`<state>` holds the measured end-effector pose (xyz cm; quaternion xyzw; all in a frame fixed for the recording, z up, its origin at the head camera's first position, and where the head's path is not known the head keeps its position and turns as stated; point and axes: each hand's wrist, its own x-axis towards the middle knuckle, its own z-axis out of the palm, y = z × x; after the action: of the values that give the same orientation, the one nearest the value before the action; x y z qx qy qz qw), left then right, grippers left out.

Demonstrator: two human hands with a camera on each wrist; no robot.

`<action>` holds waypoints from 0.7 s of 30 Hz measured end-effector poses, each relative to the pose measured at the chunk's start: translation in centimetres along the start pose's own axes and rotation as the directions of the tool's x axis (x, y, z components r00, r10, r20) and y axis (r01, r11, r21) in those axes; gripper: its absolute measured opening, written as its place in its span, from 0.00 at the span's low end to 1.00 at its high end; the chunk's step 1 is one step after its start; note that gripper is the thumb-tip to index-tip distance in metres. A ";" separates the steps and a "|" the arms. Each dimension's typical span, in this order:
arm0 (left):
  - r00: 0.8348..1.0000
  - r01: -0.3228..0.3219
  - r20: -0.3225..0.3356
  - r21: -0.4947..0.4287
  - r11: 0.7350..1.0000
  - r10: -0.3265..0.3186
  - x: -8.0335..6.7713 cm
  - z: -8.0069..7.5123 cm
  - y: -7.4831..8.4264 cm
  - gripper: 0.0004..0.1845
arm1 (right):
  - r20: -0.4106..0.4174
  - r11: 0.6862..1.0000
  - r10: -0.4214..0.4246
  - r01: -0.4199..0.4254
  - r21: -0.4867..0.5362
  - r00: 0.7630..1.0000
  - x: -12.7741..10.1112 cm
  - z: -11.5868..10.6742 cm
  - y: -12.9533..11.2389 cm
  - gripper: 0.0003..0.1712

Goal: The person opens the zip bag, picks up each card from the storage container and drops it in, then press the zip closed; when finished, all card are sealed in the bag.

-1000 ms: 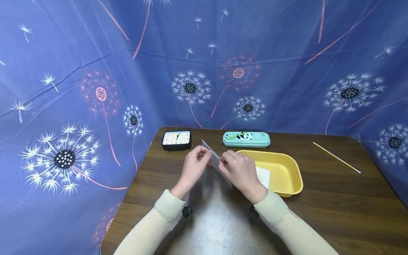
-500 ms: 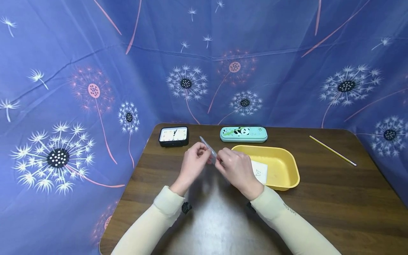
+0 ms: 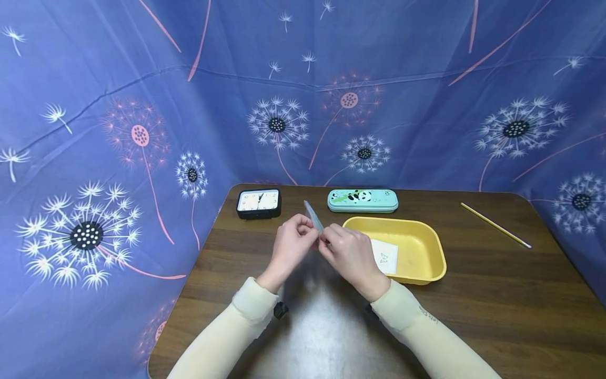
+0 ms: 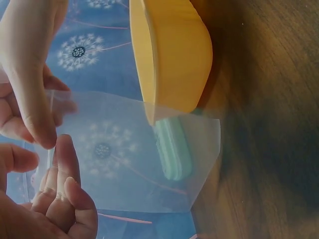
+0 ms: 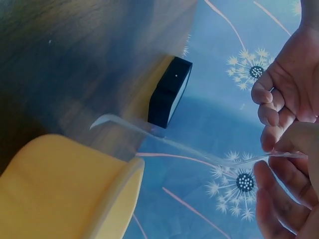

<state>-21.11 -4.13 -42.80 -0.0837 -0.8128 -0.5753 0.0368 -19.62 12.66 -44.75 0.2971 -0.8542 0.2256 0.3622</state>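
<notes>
A clear, flat plastic bag (image 3: 313, 215) is held up over the table between both hands. Fingers of the left hand (image 3: 292, 242) pinch its top edge. Close beside them, the right hand (image 3: 352, 255) grips the same edge, with fingertips almost meeting the left ones. In the left wrist view the see-through bag (image 4: 134, 154) hangs away from the fingers, a pale strip running along its held edge. The right wrist view has the bag (image 5: 189, 148) nearly edge-on, as a thin wavy line. Part of the held edge is hidden by fingers.
Right of the hands stands a yellow tray (image 3: 418, 258) with a white paper piece (image 3: 385, 256) inside. A black clock (image 3: 258, 204) and a mint panda pencil case (image 3: 362, 200) are at the back. A yellow pencil (image 3: 496, 225) lies at the right. A blue curtain (image 3: 303, 95) encloses the table.
The hands have come closer together along the bag's edge, and the bag has turned to stand more upright. The head view has shifted slightly. Other objects stay put.
</notes>
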 end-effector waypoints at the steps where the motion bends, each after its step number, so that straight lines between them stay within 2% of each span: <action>1: 1.000 0.001 -0.001 -0.002 1.000 -0.001 0.0 0.0 0.0 0.04 | 0.000 1.000 0.008 -0.008 0.011 1.000 0.0 0.1 0.0 0.06; 11: 1.000 -0.008 -0.015 0.006 1.000 0.008 0.1 -0.1 -0.1 0.05 | 0.022 0.996 0.024 -0.026 0.089 0.999 -0.3 0.3 0.0 0.08; 14: 1.000 -0.012 -0.019 0.007 1.000 0.012 0.1 -0.2 -0.2 0.06 | 0.041 0.987 0.045 -0.050 0.151 0.998 -0.4 0.4 0.0 0.06; 17: 0.999 -0.027 -0.024 0.043 0.999 0.028 0.2 -0.4 -0.3 0.06 | 0.084 0.957 0.111 -0.129 0.260 0.990 -0.3 0.3 0.1 0.04; 21: 0.998 -0.054 -0.025 0.085 0.995 0.056 0.1 -0.8 -0.5 0.05 | 0.179 0.878 0.237 -0.290 0.381 0.955 0.2 0.0 0.2 0.05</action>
<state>-21.36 -5.02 -42.97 -0.0965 -0.8331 -0.5404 0.0673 -19.90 12.71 -44.66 0.2598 -0.8431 0.4244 0.2040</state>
